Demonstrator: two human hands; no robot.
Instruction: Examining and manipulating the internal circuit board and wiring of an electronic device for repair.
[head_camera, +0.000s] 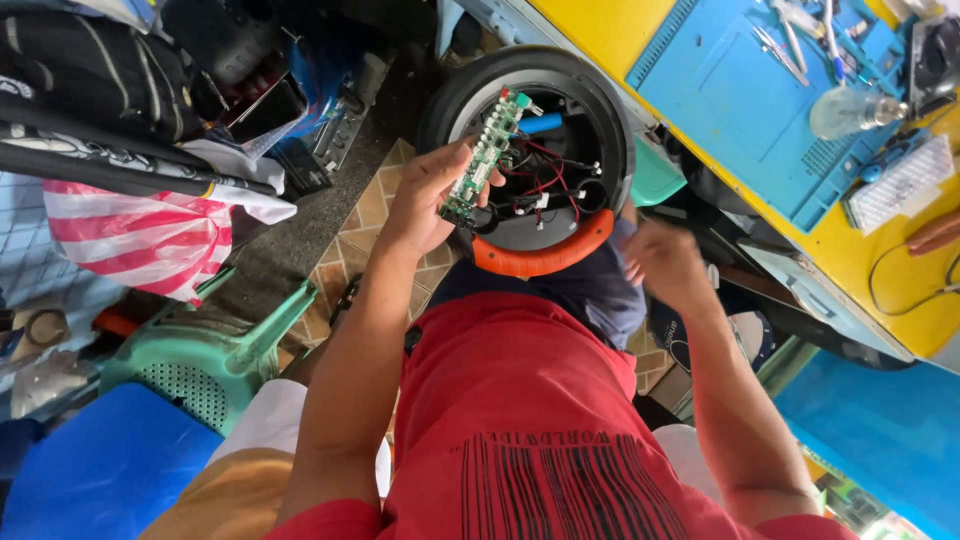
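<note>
We see a long green board (484, 160) studded with parts, tilted upward out of the left grip, red and black wires trailing just beside it into the wheel (535, 150).

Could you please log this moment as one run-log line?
left hand: holds green circuit board | right hand: blurred, empty | wheel housing: open, red and black wires inside, orange rim
</note>
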